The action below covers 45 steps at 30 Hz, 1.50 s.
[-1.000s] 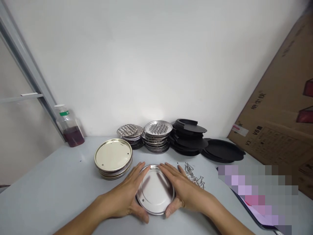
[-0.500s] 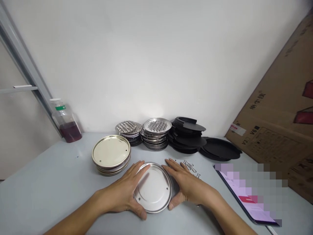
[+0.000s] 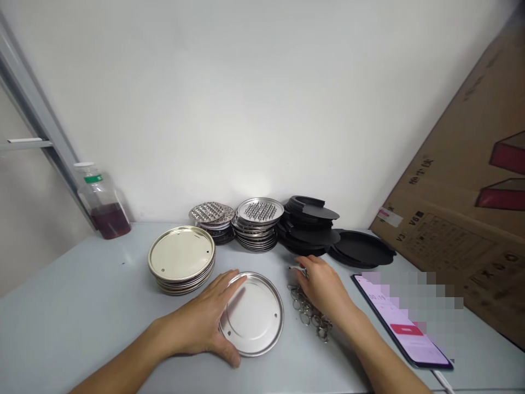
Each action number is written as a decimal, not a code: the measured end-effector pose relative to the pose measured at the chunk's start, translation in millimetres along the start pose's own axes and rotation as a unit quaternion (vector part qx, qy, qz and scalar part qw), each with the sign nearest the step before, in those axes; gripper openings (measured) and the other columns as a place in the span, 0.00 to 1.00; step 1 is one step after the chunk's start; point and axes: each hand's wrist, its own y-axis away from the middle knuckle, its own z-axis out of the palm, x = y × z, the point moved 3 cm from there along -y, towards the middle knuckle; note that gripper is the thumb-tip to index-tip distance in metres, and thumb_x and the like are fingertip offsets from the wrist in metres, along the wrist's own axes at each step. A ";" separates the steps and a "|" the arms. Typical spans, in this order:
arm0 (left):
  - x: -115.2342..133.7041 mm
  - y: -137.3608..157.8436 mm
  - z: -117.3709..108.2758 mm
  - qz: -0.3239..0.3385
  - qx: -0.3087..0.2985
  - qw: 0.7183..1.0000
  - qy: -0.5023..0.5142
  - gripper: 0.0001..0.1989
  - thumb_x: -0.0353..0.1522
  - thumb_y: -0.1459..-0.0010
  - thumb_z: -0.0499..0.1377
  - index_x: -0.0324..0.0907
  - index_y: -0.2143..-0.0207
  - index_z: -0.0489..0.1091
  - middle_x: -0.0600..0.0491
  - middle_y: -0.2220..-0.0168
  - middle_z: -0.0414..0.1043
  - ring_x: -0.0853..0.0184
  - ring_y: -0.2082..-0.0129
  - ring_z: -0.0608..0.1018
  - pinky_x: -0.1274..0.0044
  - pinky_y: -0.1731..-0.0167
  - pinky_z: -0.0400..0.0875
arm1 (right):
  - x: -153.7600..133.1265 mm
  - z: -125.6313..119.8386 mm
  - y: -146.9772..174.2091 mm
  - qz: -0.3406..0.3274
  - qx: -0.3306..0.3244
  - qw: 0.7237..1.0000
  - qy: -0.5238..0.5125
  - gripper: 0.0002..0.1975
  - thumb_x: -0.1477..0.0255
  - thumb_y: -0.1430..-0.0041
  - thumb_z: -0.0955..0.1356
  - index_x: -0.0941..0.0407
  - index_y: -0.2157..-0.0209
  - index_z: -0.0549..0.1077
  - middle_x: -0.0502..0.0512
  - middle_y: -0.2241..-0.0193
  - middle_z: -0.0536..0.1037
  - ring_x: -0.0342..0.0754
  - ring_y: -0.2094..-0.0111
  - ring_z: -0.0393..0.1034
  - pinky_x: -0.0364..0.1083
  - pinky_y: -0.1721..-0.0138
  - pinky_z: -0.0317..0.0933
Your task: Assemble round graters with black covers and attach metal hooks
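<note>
A round silver metal lid (image 3: 255,323) with two small holes lies flat on the table. My left hand (image 3: 205,323) is spread open along its left edge, thumb at the near side and fingers at the far side. To the right of the lid, my right hand (image 3: 322,282) reaches over a pile of small metal rings and wire clips (image 3: 305,317). Its thumb and index finger are pinched together at the far end of the pile; what is between them is too small to make out. Part of the pile is hidden under this hand.
Left of the lid stands a stack of gold-coloured lids (image 3: 181,254). Along the wall are grater discs (image 3: 208,212), another grater stack (image 3: 260,212), black round parts (image 3: 311,235) and black trays (image 3: 363,249). A bottle (image 3: 109,213), a phone (image 3: 404,323) and a carton (image 3: 455,219) flank them.
My right hand has left the lid's right edge and moved right and away to the small metal pieces, its fingers closing. My left hand stays at the lid. The view has shifted slightly.
</note>
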 end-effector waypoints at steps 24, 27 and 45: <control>1.4 -1.3 0.0 0.012 -0.004 1.000 0.004 0.64 0.51 0.64 0.73 0.52 0.30 0.43 0.47 0.28 0.34 0.44 0.30 0.42 0.56 0.33 0.44 | -0.9 15.7 2.5 -0.013 -0.105 0.982 0.154 0.35 0.89 0.47 0.59 0.47 0.42 0.69 0.65 0.53 0.71 0.61 0.53 0.65 0.51 0.61 0.59; 3.6 -1.1 -0.2 0.002 -0.014 1.000 0.000 0.64 0.51 0.64 0.73 0.51 0.30 0.43 0.48 0.27 0.33 0.46 0.30 0.41 0.57 0.33 0.44 | -1.8 18.6 1.0 -0.010 -0.085 0.984 0.154 0.32 0.88 0.45 0.60 0.49 0.44 0.71 0.65 0.53 0.72 0.61 0.53 0.66 0.50 0.61 0.59; 3.3 0.3 3.3 -0.013 -0.025 0.999 0.017 0.65 0.52 0.65 0.73 0.51 0.30 0.43 0.48 0.27 0.29 0.45 0.30 0.38 0.55 0.33 0.43 | -9.5 8.9 -0.7 -0.043 0.020 0.998 -0.033 0.10 0.71 0.37 0.64 0.55 0.60 0.77 0.57 0.65 0.80 0.52 0.64 0.73 0.45 0.64 0.60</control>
